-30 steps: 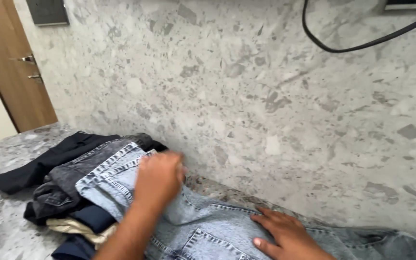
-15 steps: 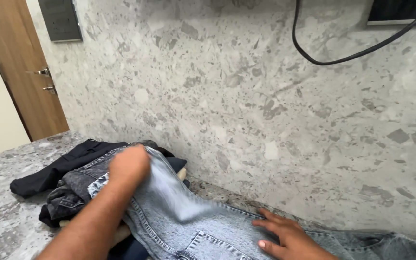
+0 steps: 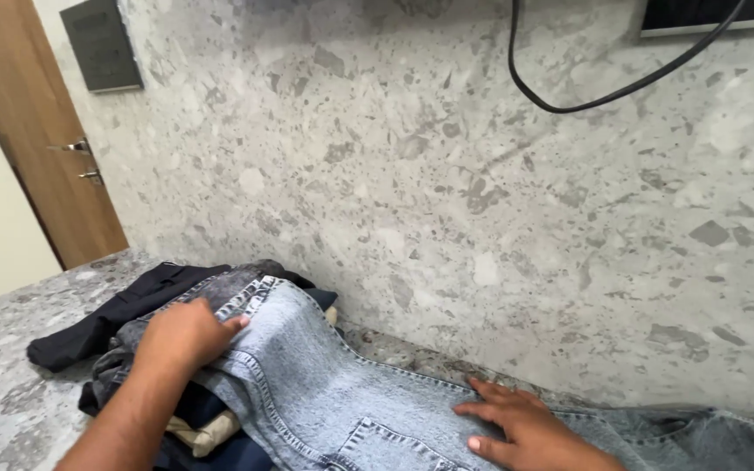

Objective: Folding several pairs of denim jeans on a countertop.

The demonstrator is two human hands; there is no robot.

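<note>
On the stone counter (image 3: pixel 10 349), left hand (image 3: pixel 183 333) and right hand (image 3: pixel 525 427) press open-fingered, gripping nothing, on light-blue jeans (image 3: pixel 325 384).

Light-blue acid-washed jeans (image 3: pixel 325 384); black garment (image 3: pixel 124 310) at 9 o'clock; grey speckled stone wall (image 3: pixel 447 201); brown wooden door (image 3: pixel 41 148); black cable (image 3: pixel 604 87).

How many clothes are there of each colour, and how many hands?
Light blue jeans: 1
Black garment: 1
Dark grey jeans: 1
Navy garment: 1
Beige garment: 1
Hands: 2, left hand, right hand
Total: 7
</note>
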